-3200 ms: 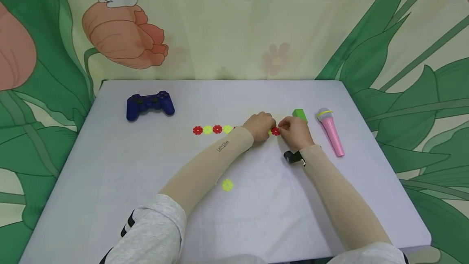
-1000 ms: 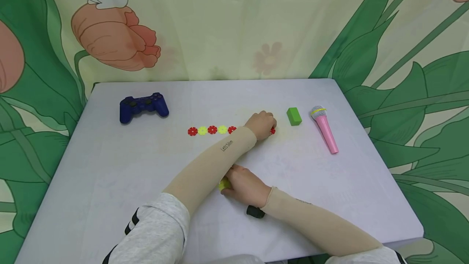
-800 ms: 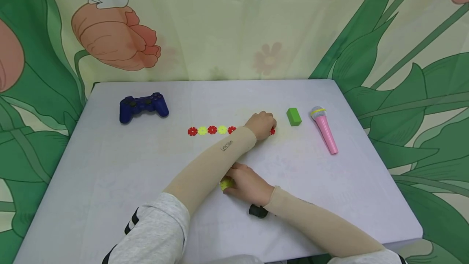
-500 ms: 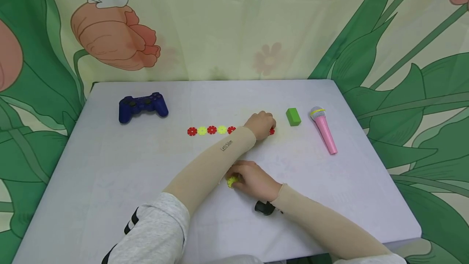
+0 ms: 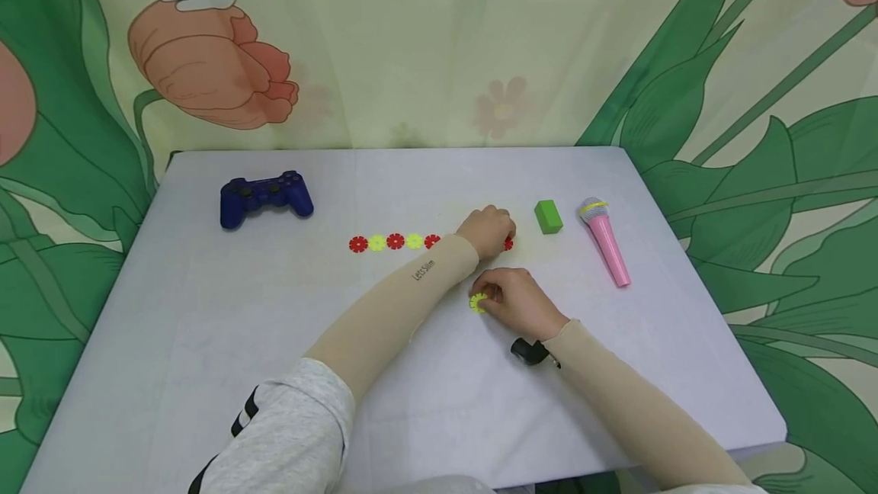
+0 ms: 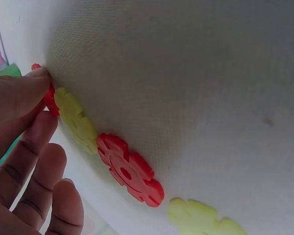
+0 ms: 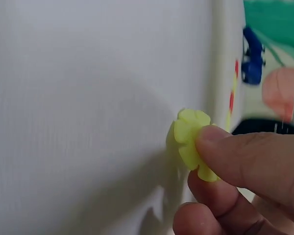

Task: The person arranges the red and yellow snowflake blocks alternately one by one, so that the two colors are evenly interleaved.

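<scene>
A row of alternating red and yellow notched plastic discs, like flower-shaped linking pieces, lies across the table; a yellow disc (image 5: 376,243) and a red disc (image 6: 130,169) belong to it. At the row's right end my left hand (image 5: 487,232) pinches a red disc (image 6: 51,100) between thumb and finger. The left hand and forearm hide part of the row in the head view. Nearer the front edge, my right hand (image 5: 520,302) holds a loose yellow disc (image 7: 191,139) by its edge, thumb on its face. That disc is tilted and apart from the row.
A blue game controller (image 5: 266,199) lies at the back left of the white-covered table (image 5: 226,341). To the right of the row are a green block (image 5: 549,217) and a pink toy microphone (image 5: 605,241). A printed curtain (image 5: 405,44) hangs behind.
My right hand has left the row's end, picked up the loose yellow disc near the front and carried it up and rightward toward the row. The left hand stays at the row's end.
</scene>
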Demonstrator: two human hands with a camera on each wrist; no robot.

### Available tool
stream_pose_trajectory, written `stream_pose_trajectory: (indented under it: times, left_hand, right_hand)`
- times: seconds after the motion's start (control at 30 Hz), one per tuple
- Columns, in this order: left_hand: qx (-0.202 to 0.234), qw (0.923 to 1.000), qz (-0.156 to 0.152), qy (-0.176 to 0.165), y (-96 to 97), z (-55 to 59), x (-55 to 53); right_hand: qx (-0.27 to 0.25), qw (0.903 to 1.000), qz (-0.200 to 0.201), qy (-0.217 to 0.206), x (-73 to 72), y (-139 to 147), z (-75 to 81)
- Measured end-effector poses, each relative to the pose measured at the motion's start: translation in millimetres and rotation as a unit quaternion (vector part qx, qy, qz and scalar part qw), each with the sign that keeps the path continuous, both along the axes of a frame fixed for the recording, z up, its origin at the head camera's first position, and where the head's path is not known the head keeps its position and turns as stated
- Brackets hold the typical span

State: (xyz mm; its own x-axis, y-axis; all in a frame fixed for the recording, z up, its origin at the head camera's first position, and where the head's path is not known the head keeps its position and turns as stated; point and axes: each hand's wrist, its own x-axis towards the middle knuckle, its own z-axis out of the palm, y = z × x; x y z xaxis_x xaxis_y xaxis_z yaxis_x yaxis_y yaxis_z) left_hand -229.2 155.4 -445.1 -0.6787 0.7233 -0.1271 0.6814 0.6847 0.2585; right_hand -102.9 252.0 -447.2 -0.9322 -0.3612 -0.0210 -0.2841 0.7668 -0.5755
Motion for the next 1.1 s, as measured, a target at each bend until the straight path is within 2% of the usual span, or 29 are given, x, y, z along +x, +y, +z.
stream_pose_trajectory:
  times: [0.4, 0.63, 0.77, 1.1]
  left_hand:
    - [-0.015, 0.9992, 0.005, 0.036, -1.7, 4.1, 4.6]
    - [-0.008, 0.9996, 0.008, 0.027, 0.6, 1.3, 1.7]
    - [-0.006, 0.9996, 0.008, 0.025, 1.4, 0.8, 0.8]
    - [-0.010, 0.9995, 0.008, 0.029, 1.7, -0.6, 2.0]
  right_hand:
    - [0.022, 0.9969, -0.076, -0.001, -32.2, 41.8, -2.5]
    - [0.054, 0.9904, -0.127, 0.000, -51.7, 60.5, -2.3]
    - [0.074, 0.9855, -0.153, -0.003, -59.4, 65.0, -1.7]
    - [0.091, 0.9803, -0.175, 0.009, -69.6, 63.4, -2.0]
